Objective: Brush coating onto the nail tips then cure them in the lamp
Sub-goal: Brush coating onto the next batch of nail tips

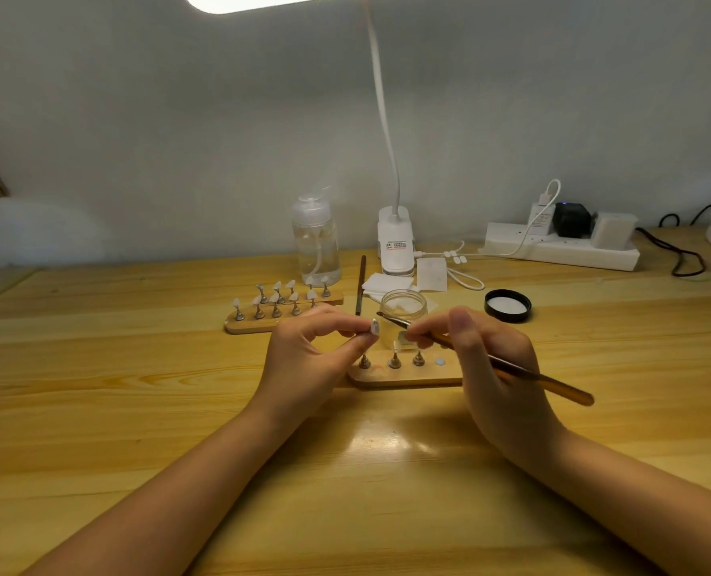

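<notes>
Just above the near wooden stand (403,378), the left hand (304,359) pinches a small nail tip (374,327) between thumb and forefinger, its grip curled round the tip's holder so the pale, glossy, almond-shaped face points toward the right hand (499,367). The tip looks whitish-grey with a faint sheen and stands roughly upright. The right hand's grip is clasped on a thin brush (491,359) with an amber handle that runs back past the wrist; its dark bristle end (381,315) lies just beside the nail tip, and whether the two touch cannot be told. Behind the brush sits an open clear glass jar (403,311), with its black lid (507,305) lying apart to the right on the surface (138,388).

The near stand carries three bare metal cones and one pale round disc in a row. A second wooden stand (262,322) further left holds about ten more pale nail tips (277,299) on metal pegs, in two rows. Beyond it stand a clear pump bottle (316,243), a dark stick (361,284), white square wipes (391,282), the white clamp base of a desk lamp (395,239) and a white power strip (561,251) with plugs.
</notes>
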Motion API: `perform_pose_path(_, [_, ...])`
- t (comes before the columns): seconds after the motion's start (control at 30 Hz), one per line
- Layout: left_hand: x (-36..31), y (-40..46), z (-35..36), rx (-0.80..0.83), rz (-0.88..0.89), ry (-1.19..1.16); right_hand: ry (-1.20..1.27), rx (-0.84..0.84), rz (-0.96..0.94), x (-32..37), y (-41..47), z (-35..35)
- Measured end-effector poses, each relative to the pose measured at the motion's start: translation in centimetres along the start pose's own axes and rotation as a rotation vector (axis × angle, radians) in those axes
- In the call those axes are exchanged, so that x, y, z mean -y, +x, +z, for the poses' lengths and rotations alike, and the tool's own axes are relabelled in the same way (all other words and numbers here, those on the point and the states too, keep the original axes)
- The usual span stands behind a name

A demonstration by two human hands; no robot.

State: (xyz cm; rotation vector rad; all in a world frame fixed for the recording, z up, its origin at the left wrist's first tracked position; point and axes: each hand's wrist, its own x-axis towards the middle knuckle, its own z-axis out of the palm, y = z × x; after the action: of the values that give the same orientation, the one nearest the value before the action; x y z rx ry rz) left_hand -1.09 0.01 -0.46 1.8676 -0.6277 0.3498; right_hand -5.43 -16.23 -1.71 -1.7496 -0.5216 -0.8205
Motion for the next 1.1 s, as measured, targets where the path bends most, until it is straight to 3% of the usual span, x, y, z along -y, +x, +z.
perform_pose_path(1.1, [0.03, -0.10, 0.00, -0.012, -0.041, -0.002, -0.021, 0.015, -0.012, -0.23, -0.12, 0.08])
